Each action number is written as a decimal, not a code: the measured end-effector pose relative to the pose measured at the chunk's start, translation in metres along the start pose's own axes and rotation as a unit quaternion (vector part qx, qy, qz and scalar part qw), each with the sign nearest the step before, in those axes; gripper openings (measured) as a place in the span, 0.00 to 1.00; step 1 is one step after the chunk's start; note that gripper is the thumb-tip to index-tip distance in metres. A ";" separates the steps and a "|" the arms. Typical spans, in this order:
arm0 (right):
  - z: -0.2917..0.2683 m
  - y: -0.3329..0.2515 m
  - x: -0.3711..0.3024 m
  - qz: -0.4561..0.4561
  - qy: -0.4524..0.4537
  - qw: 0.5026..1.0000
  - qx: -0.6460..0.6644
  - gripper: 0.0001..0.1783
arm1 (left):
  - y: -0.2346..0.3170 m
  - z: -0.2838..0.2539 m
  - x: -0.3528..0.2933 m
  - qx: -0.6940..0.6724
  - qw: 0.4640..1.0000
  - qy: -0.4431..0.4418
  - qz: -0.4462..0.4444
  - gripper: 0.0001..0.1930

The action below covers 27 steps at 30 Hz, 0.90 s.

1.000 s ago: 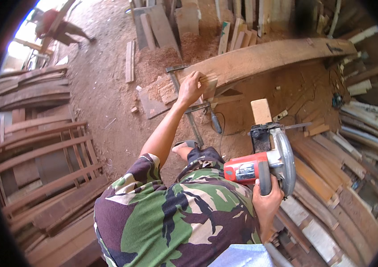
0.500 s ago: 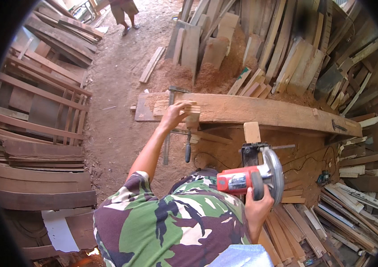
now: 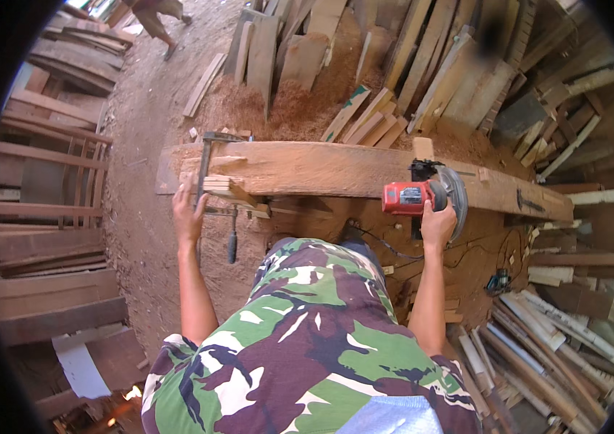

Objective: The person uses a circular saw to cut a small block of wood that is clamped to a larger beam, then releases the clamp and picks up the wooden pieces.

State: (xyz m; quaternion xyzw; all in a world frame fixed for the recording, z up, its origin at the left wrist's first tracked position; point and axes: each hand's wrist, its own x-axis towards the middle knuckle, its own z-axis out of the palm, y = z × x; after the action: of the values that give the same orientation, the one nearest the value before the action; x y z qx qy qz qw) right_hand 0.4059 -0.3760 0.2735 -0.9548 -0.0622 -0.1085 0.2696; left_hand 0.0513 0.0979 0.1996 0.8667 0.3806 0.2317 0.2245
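Risked, by judgement, tipping or dropping the circular saw point(image 3: 404, 197), at the table's point(image 3: 307, 166) near edge toward its right end, through one-handed, off-centre weight. Could also have snagged the black cord point(image 3: 385, 251) below that edge by pulling sideways. Might have shifted the wood strips point(image 3: 218, 183) near the left end, given any slack in the clamp point(image 3: 204, 160). Had right grip point(image 3: 438, 219) closed round the saw's dark handle point(image 3: 438, 195); had left grip point(image 3: 189, 210) loosely spread, apparently holding nothing, just left of the clamp, contact unclear. Versus half a second earlier: brought saw forward from short of the near edge to overlapping the table in view; took left grip off the strips. Couldn't tell whether resting or hovering.
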 end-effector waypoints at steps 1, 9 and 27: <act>0.011 0.011 0.021 0.012 0.010 0.999 -0.034 0.22 | -0.004 0.005 -0.009 0.007 0.999 0.021 -0.033 0.36; 0.082 0.096 0.118 0.043 -0.025 0.990 -0.130 0.24 | 0.011 0.054 -0.082 0.168 0.974 0.051 -0.142 0.37; 0.085 0.093 0.122 -0.075 -0.047 0.989 -0.114 0.33 | 0.013 0.102 -0.115 0.128 0.958 -0.012 -0.257 0.27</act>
State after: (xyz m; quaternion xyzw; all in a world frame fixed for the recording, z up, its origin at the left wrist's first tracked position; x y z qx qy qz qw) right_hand 0.5554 -0.4023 0.1858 -0.9760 -0.1338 -0.0899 0.1463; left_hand 0.0474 -0.0193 0.0992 0.7641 0.6140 0.1049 0.1678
